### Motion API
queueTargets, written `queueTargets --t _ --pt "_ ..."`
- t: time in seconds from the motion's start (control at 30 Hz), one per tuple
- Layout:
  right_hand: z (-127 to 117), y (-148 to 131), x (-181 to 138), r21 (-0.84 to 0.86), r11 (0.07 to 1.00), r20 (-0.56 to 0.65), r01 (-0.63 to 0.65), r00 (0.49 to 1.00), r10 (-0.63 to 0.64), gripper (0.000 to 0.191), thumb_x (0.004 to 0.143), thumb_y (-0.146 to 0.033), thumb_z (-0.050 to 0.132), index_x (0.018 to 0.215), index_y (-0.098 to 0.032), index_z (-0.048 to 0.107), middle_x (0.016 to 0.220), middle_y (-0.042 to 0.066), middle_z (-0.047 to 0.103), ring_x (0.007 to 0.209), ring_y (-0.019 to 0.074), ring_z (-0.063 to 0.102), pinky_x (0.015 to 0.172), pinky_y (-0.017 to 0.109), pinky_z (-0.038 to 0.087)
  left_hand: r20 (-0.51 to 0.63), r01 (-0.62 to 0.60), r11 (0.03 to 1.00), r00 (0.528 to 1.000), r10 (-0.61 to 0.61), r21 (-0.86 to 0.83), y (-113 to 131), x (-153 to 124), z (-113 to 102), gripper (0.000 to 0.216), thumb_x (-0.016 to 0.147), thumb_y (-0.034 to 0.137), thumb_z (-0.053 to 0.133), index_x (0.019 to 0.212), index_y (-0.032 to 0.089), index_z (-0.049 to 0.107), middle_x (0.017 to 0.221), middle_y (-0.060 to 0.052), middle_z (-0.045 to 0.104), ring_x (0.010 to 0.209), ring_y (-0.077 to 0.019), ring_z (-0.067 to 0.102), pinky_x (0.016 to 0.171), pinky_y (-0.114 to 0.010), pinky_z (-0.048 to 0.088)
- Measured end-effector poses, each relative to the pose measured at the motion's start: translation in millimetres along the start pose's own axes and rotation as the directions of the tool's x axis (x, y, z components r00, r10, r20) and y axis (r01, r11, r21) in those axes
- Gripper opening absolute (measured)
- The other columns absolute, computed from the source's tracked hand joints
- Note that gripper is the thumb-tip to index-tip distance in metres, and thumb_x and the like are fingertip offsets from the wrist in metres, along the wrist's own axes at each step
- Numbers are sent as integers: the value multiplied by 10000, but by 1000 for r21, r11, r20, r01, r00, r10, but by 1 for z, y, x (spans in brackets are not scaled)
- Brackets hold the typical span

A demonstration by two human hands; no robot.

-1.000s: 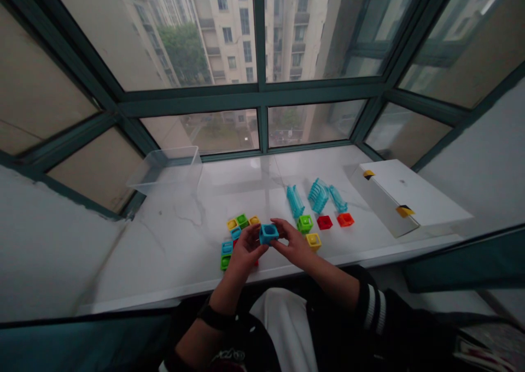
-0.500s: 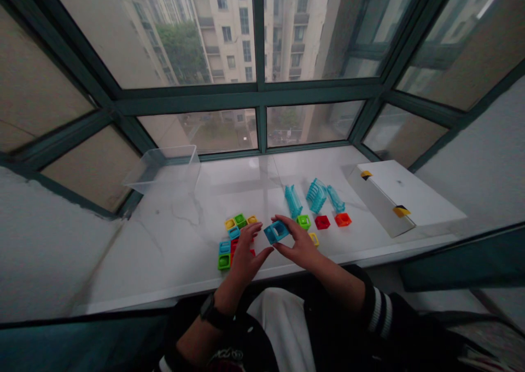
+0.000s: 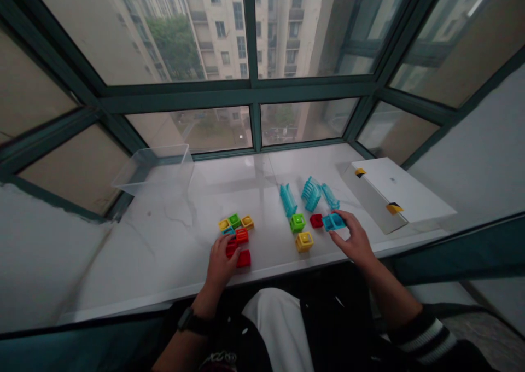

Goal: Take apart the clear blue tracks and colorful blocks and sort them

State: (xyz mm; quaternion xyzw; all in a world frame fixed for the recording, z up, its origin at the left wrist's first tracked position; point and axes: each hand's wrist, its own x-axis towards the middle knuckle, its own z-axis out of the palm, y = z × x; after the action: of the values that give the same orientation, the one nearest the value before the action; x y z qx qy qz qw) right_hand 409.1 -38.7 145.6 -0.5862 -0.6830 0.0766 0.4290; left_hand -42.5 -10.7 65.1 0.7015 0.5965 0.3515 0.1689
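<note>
My right hand [image 3: 353, 239] pinches a blue hollow toy block [image 3: 334, 222] between thumb and fingers, just right of a dark red block [image 3: 316, 221]. The orange block is hidden behind them. On the left, my left hand [image 3: 220, 261] is in a cluster of blocks, its fingers and thumb around a red block [image 3: 232, 249]. Beside it lie another red block [image 3: 244, 259] and a red one [image 3: 241, 236] farther back. Behind are yellow [image 3: 223, 225], green [image 3: 234, 220] and orange-yellow [image 3: 247, 222] blocks. A green block [image 3: 297, 223] and a yellow block [image 3: 304, 242] sit between my hands.
Translucent blue ribbed pieces [image 3: 288, 199] stand behind the right-hand blocks. A clear plastic bin [image 3: 164, 169] is at the back left. At the right lies a white box [image 3: 404, 189] with yellow-black corner tabs. Green-framed windows [image 3: 253, 96] border the white counter [image 3: 156, 246].
My right hand has carried the blue block rightward, away from my left hand. My left hand has moved left and down onto the block cluster. The view has shifted slightly.
</note>
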Motion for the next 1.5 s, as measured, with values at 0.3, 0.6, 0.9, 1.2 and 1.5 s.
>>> queueTargets --t 0.3,0.6,0.9,1.2,1.5 --pt "46 72 -48 -113 988 220 -105 967 128 577 857 -425 656 1388 -220 562 1360 164 635 1278 344 611 1111 534 500 -4 37 995 999 -37 95 -2 -3 4 396 902 340 593 1270 207 655 1291 -135 646 1230 -324 611 1117 -566 484" --pt "59 84 -58 -127 985 263 -118 953 149 550 830 -353 635 1356 -204 569 1337 159 636 1264 325 616 1126 517 489 -7 20 983 1000 -19 181 -4 -7 9 378 881 323 609 1228 193 685 1291 -155 646 1205 -344 619 1088 -558 506" --pt "61 88 -61 -134 987 304 -85 945 123 557 864 -339 623 1395 -198 529 1345 166 614 1276 329 590 1127 536 482 3 2 979 1000 -2 204 -1 -7 8 366 884 308 601 1213 178 695 1306 -171 638 1211 -356 618 1089 -555 504" --pt "60 86 -62 -108 991 288 -77 952 105 567 871 -353 626 1411 -211 529 1362 162 610 1291 338 583 1144 554 473 -4 -2 981 1000 3 193 -2 -7 8 352 876 300 610 1205 203 691 1292 -153 647 1203 -351 624 1083 -555 511" --pt "51 71 -50 -125 990 172 -71 981 92 505 965 -459 575 1416 -231 567 1378 168 610 1314 363 572 1142 592 469 2 -2 983 1000 2 184 -1 -7 8 328 875 296 620 1183 222 701 1301 -144 648 1209 -346 619 1088 -562 508"
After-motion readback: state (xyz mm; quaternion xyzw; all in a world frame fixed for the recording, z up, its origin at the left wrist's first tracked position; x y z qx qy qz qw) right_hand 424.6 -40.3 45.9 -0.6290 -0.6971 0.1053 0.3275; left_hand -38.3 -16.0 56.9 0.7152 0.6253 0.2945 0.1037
